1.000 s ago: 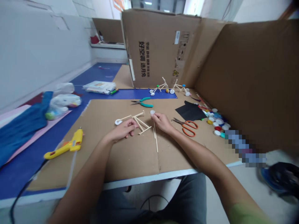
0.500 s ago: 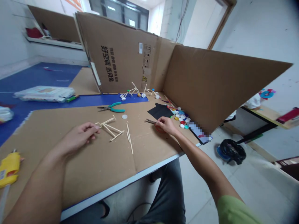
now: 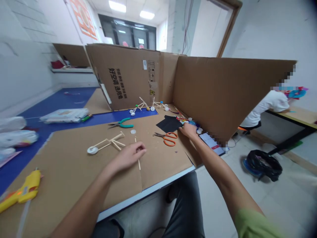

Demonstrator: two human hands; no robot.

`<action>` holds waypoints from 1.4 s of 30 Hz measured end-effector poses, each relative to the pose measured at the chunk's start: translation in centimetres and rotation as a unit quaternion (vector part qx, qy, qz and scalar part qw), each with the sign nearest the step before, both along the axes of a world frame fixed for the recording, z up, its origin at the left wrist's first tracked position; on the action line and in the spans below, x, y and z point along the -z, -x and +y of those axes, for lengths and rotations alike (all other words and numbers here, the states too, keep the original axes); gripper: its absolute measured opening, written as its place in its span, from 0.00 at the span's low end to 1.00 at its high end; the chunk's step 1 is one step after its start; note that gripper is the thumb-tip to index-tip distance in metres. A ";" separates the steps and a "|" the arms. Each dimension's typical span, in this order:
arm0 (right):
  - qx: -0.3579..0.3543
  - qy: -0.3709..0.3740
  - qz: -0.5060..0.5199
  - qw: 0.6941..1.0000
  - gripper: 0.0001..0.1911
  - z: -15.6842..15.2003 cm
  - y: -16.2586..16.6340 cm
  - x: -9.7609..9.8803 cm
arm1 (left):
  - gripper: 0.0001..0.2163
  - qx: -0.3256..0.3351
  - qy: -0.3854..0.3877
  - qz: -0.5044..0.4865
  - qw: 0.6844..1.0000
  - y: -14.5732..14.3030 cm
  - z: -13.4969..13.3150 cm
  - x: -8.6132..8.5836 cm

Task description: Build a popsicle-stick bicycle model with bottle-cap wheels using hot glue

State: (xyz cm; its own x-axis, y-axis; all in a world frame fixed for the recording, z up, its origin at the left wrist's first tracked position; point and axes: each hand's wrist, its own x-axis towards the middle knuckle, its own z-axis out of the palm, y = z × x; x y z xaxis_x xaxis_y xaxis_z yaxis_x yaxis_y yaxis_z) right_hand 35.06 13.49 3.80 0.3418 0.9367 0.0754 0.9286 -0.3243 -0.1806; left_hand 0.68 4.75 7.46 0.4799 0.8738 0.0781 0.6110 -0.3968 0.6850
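My left hand [image 3: 128,157] rests on the cardboard sheet [image 3: 74,165] with its fingers curled loosely over loose wooden sticks [image 3: 137,155]. Just left of it lies a stick frame with a white cap wheel [image 3: 92,150]. My right hand [image 3: 188,130] reaches far right to the pile of coloured bottle caps [image 3: 192,123] by the cardboard wall; its fingertips are among the caps and I cannot see whether they hold one. Orange-handled scissors [image 3: 168,138] lie between my two hands, and a black paper piece [image 3: 168,124] lies beyond them.
Teal pliers [image 3: 122,124] and a loose white cap [image 3: 133,131] lie farther back. Two finished stick models [image 3: 148,105] stand by the big box. A yellow glue gun [image 3: 21,191] lies at the near left. A phone [image 3: 210,141] lies by the table's right edge. Another person's sleeve [image 3: 267,105] shows beyond the wall.
The view has swung to the right. My right hand left the scissors and went to the bottle caps. My left hand let go of the stick frame and moved right onto the loose sticks.
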 end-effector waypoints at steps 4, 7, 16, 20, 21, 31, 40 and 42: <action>-0.020 0.010 -0.014 1.000 0.20 1.0 0.5 0.6 | 0.07 0.040 -0.017 0.016 0.999 -2.5 0.0 1.5; -0.039 0.008 -0.024 0.999 0.20 1.1 0.9 0.9 | 0.06 0.061 -0.034 0.029 0.997 -3.6 0.5 2.6; -0.033 -0.079 -0.033 0.996 0.20 -0.3 -1.7 -2.1 | 0.06 0.066 -0.045 0.055 0.995 -5.6 1.7 4.7; -0.049 -0.236 -0.005 0.970 0.18 -2.3 -1.2 -3.7 | 0.05 0.034 0.006 -0.034 0.999 -6.3 2.1 4.9; -0.071 -0.276 0.004 0.959 0.17 -2.8 -0.3 -3.8 | 0.06 0.021 0.030 -0.075 0.997 -6.5 2.3 4.9; -0.420 -0.289 0.187 0.839 0.11 -5.9 14.0 -1.6 | 0.23 -0.084 0.187 -0.513 0.833 -4.8 4.1 2.8; -0.433 -0.199 0.369 0.798 0.17 -1.9 17.2 -4.8 | 0.17 -0.155 0.107 -0.444 0.876 -0.1 4.7 2.8; -0.445 -0.196 0.357 0.798 0.12 -1.5 17.5 -5.4 | 0.16 -0.163 0.095 -0.438 0.879 0.1 4.8 3.0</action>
State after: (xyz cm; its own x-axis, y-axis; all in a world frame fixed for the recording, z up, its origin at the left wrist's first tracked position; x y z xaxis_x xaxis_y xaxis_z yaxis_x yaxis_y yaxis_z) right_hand 17.58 11.95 9.19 -0.3579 0.7847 0.5062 0.3744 0.6172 -0.6920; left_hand 0.55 9.51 4.42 0.0297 0.9909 0.1311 -0.1232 -0.1265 0.9843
